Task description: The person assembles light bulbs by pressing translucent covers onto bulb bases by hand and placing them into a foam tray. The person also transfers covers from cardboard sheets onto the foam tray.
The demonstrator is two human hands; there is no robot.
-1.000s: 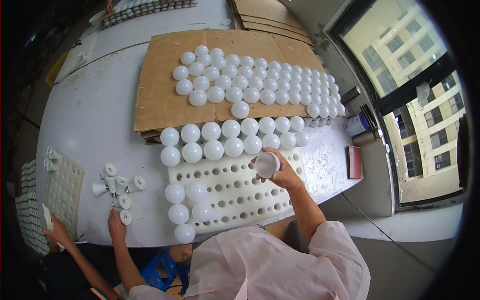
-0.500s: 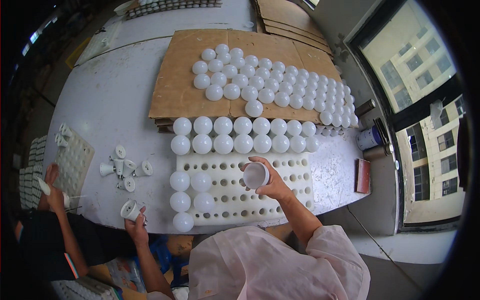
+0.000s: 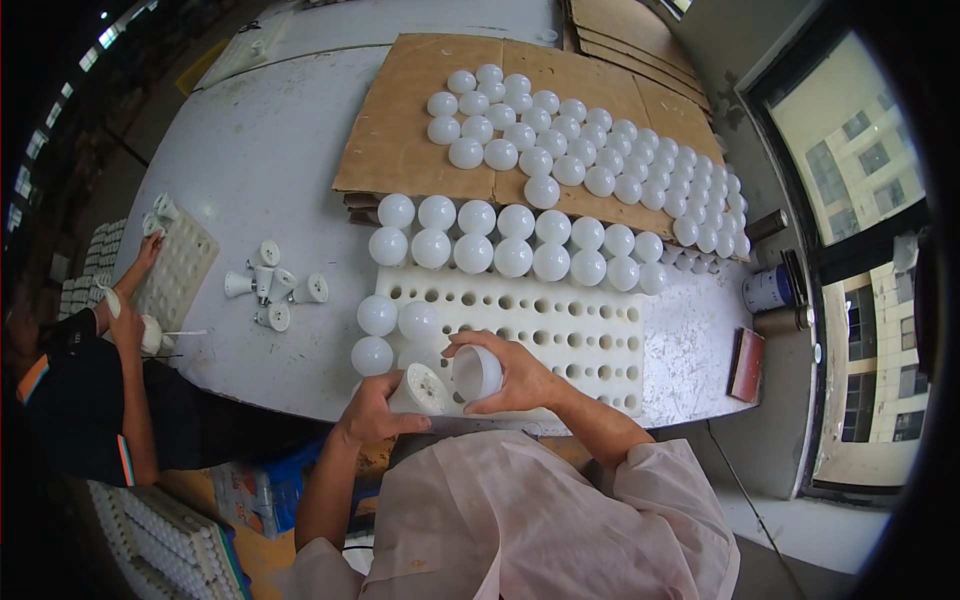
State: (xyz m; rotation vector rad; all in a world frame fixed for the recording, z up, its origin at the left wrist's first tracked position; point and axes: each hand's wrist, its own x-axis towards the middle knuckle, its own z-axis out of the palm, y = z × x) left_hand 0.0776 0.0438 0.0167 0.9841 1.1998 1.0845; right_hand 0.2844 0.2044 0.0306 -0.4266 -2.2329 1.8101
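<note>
My left hand [image 3: 370,412] is closed around a white LED bulb base [image 3: 426,388], its round open face with a small circuit disc turned toward the right. Just beside it, my right hand [image 3: 524,374] grips a translucent white bulb cover [image 3: 477,373] by its sides, open end facing the base. A narrow gap separates the two parts. Both are held over the near edge of a white foam tray [image 3: 622,340] with rows of holes. White domed bulbs [image 3: 514,254] fill the tray's far rows, and several more stand at its left end, partly hidden by my hands.
More bulb covers [image 3: 569,170] lie on stacked cardboard [image 3: 400,115] behind the tray. Loose bulb bases [image 3: 283,284] sit to the left. A co-worker's hand [image 3: 128,322] is beside another foam tray [image 3: 185,265]. A red box [image 3: 747,364], a jar [image 3: 768,288] and a window border the right side.
My left hand has brought the bulb base rightward from the table's near edge. My right hand has lowered the cover and moved left, so both parts now nearly meet. The view has shifted.
</note>
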